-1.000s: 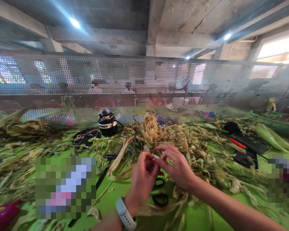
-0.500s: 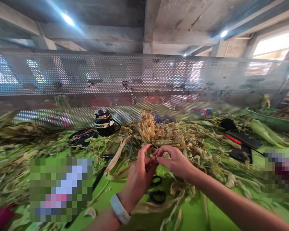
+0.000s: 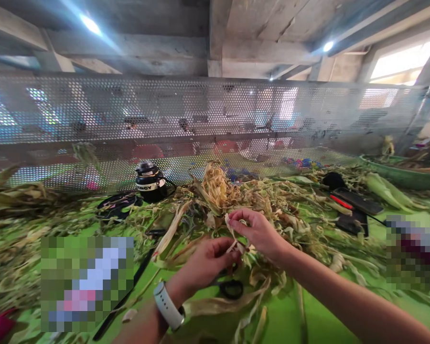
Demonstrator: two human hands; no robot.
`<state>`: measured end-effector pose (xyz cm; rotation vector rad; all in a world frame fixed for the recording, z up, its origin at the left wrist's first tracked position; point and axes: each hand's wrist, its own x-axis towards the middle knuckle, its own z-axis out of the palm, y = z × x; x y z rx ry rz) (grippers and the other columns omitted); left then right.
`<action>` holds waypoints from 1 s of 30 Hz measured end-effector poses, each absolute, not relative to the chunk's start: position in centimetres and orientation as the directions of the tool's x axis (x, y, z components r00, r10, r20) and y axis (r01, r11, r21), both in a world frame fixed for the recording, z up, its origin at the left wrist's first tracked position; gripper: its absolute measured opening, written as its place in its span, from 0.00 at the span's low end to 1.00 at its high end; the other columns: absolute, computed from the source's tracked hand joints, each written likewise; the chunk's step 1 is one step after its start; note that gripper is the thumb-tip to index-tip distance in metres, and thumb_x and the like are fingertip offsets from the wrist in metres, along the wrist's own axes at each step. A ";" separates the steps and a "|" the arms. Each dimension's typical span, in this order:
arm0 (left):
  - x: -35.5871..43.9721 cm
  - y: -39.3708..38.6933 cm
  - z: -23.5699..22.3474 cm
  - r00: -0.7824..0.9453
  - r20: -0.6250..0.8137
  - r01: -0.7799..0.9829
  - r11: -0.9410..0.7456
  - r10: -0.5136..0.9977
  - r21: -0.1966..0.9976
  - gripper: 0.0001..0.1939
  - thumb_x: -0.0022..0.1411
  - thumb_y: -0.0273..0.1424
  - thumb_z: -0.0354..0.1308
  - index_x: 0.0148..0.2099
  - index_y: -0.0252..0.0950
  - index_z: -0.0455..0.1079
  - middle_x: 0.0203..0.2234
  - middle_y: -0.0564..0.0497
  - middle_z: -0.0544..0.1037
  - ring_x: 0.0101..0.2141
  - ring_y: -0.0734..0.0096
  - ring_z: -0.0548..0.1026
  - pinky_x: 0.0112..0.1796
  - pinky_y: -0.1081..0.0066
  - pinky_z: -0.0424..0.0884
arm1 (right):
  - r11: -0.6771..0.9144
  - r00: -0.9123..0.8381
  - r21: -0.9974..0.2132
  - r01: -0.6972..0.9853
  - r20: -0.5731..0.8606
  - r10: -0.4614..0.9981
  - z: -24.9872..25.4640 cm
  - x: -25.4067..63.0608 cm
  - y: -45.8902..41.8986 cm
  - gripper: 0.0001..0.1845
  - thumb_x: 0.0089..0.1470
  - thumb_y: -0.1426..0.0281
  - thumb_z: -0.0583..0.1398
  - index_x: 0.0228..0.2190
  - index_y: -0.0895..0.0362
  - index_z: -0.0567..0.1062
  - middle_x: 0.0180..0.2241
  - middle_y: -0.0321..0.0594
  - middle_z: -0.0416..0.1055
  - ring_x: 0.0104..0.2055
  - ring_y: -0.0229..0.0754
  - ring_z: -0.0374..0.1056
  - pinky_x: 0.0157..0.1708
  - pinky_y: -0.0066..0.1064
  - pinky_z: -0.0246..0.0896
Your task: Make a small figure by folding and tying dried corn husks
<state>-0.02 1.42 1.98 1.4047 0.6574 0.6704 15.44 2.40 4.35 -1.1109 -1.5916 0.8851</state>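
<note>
Between my two hands runs a thin pale strip of dried corn husk [image 3: 231, 230]. My right hand [image 3: 252, 229] pinches its upper end. Lower and to the left, my left hand [image 3: 211, 258] grips the strip's lower part between thumb and fingers. A white watch band [image 3: 168, 306] circles my left wrist. Black-handled scissors [image 3: 231, 289] lie on the green surface [image 3: 208, 329] beneath my left hand, partly hidden by it. Just beyond my hands sits a heap of dry husk strips [image 3: 261, 198], with a coiled bundle of husk [image 3: 215, 184] standing in it.
A black jar [image 3: 150, 184] stands back left by a perforated metal screen [image 3: 200, 114]. Phones [image 3: 358, 200] lie on the right, near a green basin [image 3: 401, 172]. Husk scraps [image 3: 10, 258] cover the left side. Two patches are blurred out.
My hands have drawn apart: the left has moved down and turned, the right stays higher. The husk strip now shows stretched between them. The view has shifted slightly.
</note>
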 end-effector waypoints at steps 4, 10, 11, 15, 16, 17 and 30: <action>-0.2 0.7 2.4 0.745 -0.135 0.024 0.175 0.653 0.984 0.16 0.52 0.41 0.63 0.34 0.32 0.72 0.24 0.53 0.73 0.23 0.79 0.65 0.25 0.78 0.59 | 0.340 -0.090 -0.906 0.252 0.328 0.940 3.8 15.4 2.8 0.11 0.49 0.62 0.58 0.26 0.58 0.69 0.30 0.38 0.70 0.34 0.39 0.65 0.38 0.32 0.59; -0.5 0.7 2.1 0.809 -0.185 0.040 0.262 0.558 0.964 0.15 0.55 0.39 0.61 0.40 0.33 0.72 0.25 0.50 0.76 0.19 0.81 0.68 0.21 0.80 0.55 | 0.347 -0.088 -0.891 0.293 0.336 0.938 3.5 15.2 2.5 0.10 0.51 0.63 0.58 0.27 0.58 0.70 0.30 0.38 0.70 0.34 0.39 0.65 0.38 0.31 0.59; -0.5 0.7 2.0 0.808 -0.194 0.039 0.278 0.557 0.960 0.15 0.55 0.38 0.61 0.40 0.33 0.72 0.24 0.51 0.76 0.19 0.82 0.68 0.20 0.80 0.54 | 0.356 -0.096 -0.880 0.315 0.343 0.934 3.4 15.1 2.4 0.09 0.52 0.63 0.58 0.28 0.58 0.70 0.31 0.38 0.70 0.35 0.39 0.65 0.38 0.31 0.59; -0.3 0.6 2.1 0.751 -0.204 -0.076 0.389 0.628 0.918 0.11 0.50 0.33 0.65 0.35 0.33 0.72 0.21 0.54 0.74 0.17 0.83 0.65 0.20 0.80 0.55 | 0.373 -0.166 -0.857 0.355 0.335 0.928 3.6 15.2 2.2 0.10 0.55 0.63 0.55 0.30 0.57 0.70 0.29 0.36 0.69 0.32 0.37 0.64 0.35 0.28 0.59; -0.2 0.6 2.1 0.715 -0.195 -0.142 0.413 0.671 0.900 0.10 0.49 0.32 0.66 0.33 0.33 0.72 0.21 0.55 0.73 0.18 0.83 0.65 0.20 0.80 0.55 | 0.380 -0.197 -0.852 0.360 0.328 0.924 3.8 15.4 2.2 0.11 0.56 0.62 0.54 0.31 0.57 0.70 0.29 0.36 0.69 0.31 0.37 0.64 0.33 0.28 0.59; -0.1 0.7 2.1 0.672 -0.189 -0.207 0.426 0.716 0.881 0.10 0.48 0.33 0.66 0.32 0.33 0.71 0.21 0.55 0.73 0.19 0.82 0.65 0.21 0.80 0.56 | 0.389 -0.232 -0.838 0.382 0.321 0.918 4.0 15.6 2.2 0.13 0.57 0.61 0.53 0.31 0.57 0.70 0.28 0.36 0.69 0.30 0.36 0.64 0.31 0.27 0.58; -0.1 1.8 1.2 0.548 -0.136 -0.239 0.310 0.826 0.920 0.14 0.53 0.38 0.63 0.26 0.32 0.68 0.17 0.53 0.72 0.16 0.83 0.62 0.18 0.80 0.55 | 0.554 -0.324 -0.506 0.661 0.474 0.819 4.0 17.7 4.5 0.15 0.58 0.64 0.55 0.21 0.56 0.65 0.23 0.35 0.63 0.27 0.38 0.59 0.30 0.28 0.54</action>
